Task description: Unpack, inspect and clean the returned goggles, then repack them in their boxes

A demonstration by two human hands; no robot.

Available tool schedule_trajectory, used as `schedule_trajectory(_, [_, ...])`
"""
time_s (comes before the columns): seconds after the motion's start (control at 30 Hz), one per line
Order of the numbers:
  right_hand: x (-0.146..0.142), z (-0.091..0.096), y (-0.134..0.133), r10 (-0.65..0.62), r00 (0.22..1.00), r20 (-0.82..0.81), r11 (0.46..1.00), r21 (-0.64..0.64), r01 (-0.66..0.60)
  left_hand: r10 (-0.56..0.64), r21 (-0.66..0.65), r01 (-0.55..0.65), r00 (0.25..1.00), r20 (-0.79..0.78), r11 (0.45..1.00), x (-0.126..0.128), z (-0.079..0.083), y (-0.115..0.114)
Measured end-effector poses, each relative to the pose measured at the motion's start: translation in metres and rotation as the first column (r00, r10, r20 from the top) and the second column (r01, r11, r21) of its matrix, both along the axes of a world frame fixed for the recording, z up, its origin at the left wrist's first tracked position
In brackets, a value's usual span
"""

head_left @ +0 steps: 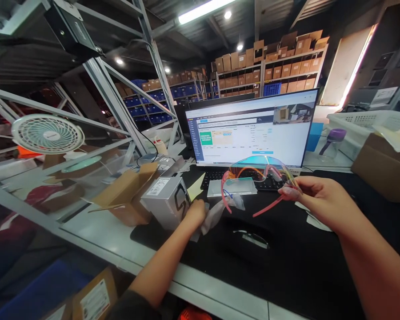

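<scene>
In the head view, my right hand (315, 200) pinches a pair of sport glasses (224, 189) at one end of the frame. They have clear iridescent lenses and pink-orange temples, and are raised in front of the keyboard, temples pointing towards me. My left hand (197, 212) is closed on a crumpled translucent plastic bag (214, 218), low over the desk mat beside a silver-grey box (163, 206) with a white label. A dark glossy curved piece (255, 240) lies on the black mat (233, 271) between my forearms. Behind the glasses sits a flat pale tray-like case (213, 189).
A lit monitor (233, 138) and a keyboard (206, 181) stand behind. At left are an open cardboard box (126, 204), a yellow paper slip (196, 187) and a fan (48, 134) by metal framing. White papers (318, 221) and another carton (386, 171) are at right.
</scene>
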State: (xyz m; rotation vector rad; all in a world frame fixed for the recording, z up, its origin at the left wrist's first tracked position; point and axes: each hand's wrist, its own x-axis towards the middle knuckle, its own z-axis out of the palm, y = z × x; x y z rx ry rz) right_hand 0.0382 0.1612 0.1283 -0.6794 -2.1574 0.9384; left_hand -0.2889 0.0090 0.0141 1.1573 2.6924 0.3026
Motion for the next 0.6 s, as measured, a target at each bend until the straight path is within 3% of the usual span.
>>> schedule_trajectory(0.1, [-0.001, -0.001, 0.006, -0.003, 1.0, 0.012, 0.999, -0.038, 0.003, 0.01, -0.031, -0.011, 0.999, -0.047, 0.999, 0.008, -0.002, -0.003])
schedule_trajectory(0.2, [-0.006, -0.007, 0.015, 0.006, 0.998, -0.064, 0.986, -0.164, -0.017, 0.006, 0.005, -0.006, 0.996, -0.088, 1.0, 0.017, 0.003, -0.011])
schedule_trajectory(0.33, [-0.015, -0.015, 0.022, -0.051, 0.973, -0.226, 0.931, -0.363, -0.036, 0.026, 0.197, 0.006, 0.987, -0.159, 0.98, 0.029, 0.029, -0.027])
schedule_trajectory(0.47, [-0.023, -0.015, 0.012, -0.103, 0.933, -0.345, 0.901, -0.429, -0.059, -0.057, 0.48, 0.144, 0.98, -0.19, 0.865, 0.043, 0.057, -0.04])
schedule_trajectory(0.6, [-0.027, -0.012, -0.002, -0.073, 0.921, -0.382, 0.897, -0.428, -0.107, -0.222, 0.669, 0.284, 0.959, -0.178, 0.687, 0.054, 0.064, -0.042])
